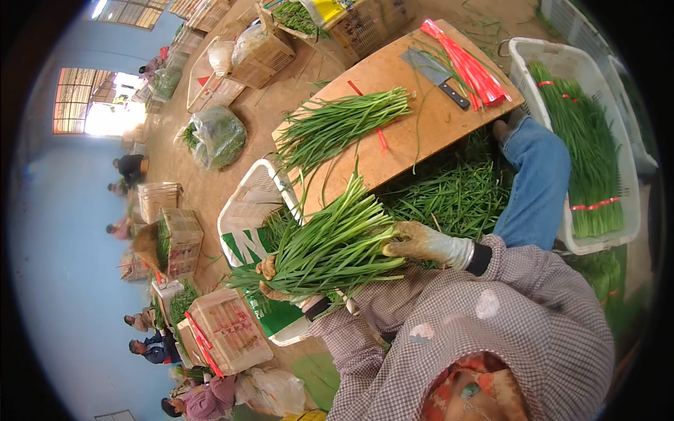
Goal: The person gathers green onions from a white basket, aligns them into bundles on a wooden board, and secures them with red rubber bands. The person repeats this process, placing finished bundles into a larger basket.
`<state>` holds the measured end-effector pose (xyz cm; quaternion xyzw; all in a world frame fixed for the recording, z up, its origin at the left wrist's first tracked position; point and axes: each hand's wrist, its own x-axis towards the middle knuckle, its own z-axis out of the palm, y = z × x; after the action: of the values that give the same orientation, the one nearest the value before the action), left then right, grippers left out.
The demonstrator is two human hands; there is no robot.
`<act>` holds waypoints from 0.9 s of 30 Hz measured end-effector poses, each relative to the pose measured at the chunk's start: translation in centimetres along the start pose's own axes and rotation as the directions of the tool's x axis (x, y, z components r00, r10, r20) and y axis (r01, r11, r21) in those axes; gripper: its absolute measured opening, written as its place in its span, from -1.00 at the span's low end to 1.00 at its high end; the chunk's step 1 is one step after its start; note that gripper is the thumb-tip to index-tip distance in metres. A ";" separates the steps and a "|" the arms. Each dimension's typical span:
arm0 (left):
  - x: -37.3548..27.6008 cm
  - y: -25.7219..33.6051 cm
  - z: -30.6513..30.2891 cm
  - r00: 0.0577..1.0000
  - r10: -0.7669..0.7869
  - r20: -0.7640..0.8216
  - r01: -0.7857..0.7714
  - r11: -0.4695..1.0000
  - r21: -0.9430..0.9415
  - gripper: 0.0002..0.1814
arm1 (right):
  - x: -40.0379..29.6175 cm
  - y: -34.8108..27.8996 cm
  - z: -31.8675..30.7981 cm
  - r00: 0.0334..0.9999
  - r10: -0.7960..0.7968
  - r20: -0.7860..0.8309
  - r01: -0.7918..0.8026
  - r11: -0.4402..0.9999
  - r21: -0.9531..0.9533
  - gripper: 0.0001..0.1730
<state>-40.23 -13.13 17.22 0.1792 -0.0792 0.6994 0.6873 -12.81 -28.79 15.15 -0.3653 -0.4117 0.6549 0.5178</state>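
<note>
A loose bunch of garlic chives (pixel 331 237) is held above my lap, its pale stalk ends to the right. My left hand (pixel 271 281), in a brown-stained glove, grips the leafy end and is partly covered by leaves. At the stalk ends is my gloved right hand (pixel 429 244), touching them; whether its fingers close on any stalks is unclear. In front of me stands a wooden board (pixel 405 139) bearing a second chive bunch (pixel 347 123), which lies across a red tie strip (pixel 381 139). A cleaver (pixel 434 76) and a bundle of red strips (pixel 466 66) lie farther right.
A white plastic basket (pixel 634 210) at right holds tied chives (pixel 584 142). Another white basket (pixel 229 221) stands left of the board. Loose leaves (pixel 453 200) heap below the board. A filled plastic bag (pixel 220 138), crates (pixel 231 329) and several other people occupy the left side.
</note>
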 end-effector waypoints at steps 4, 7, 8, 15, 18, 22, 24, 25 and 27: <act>-0.1 -0.6 -0.1 1.000 0.022 0.012 -0.021 0.996 -0.090 -0.76 | 0.6 -0.7 0.6 0.994 -0.037 -0.100 0.034 0.999 -0.035 -0.66; -0.1 0.1 -0.6 0.999 0.043 0.016 -0.042 0.996 -0.074 -0.77 | -0.4 -0.5 -0.8 0.955 -0.251 -0.158 0.205 0.944 -0.257 -0.78; -0.2 0.4 -0.8 0.998 0.069 0.003 -0.068 0.993 -0.096 -0.76 | -1.1 -0.5 -2.0 0.946 -0.273 -0.172 0.206 0.921 -0.329 -0.76; -0.3 3.6 -2.6 0.995 0.097 0.018 -0.095 0.990 -0.104 -0.74 | -4.8 1.1 -10.4 0.952 0.206 -0.228 -0.243 0.046 -0.969 -0.61; -0.3 2.5 -2.8 0.993 0.066 0.097 -0.051 0.988 -0.145 -0.83 | -1.1 -1.0 -5.2 0.990 -0.111 -0.086 0.009 0.666 -0.746 -0.63; 0.0 1.5 -3.1 0.993 0.117 0.003 -0.115 0.984 -0.137 -0.77 | 3.0 -0.6 0.0 0.979 -0.156 -0.133 0.076 0.879 -0.471 -0.66; -0.3 0.3 -1.7 0.990 0.143 0.019 -0.139 0.981 -0.135 -0.78 | 3.4 -0.4 0.0 0.955 -0.257 -0.146 0.146 0.840 -0.523 -0.78; -0.3 0.3 -1.5 0.988 0.151 0.017 -0.147 0.978 -0.147 -0.78 | 3.0 -0.8 -0.1 0.936 -0.320 -0.148 0.187 0.806 -0.562 -0.81; -0.4 0.5 -1.3 0.987 0.157 0.027 -0.151 0.976 -0.160 -0.78 | 1.5 -0.5 -2.3 0.912 -0.355 -0.204 0.178 0.792 -0.583 -0.84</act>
<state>-40.90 -13.07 15.96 0.1315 -0.1613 0.7385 0.6413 -10.88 -26.88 14.62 -0.5324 -0.5466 0.3631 0.5348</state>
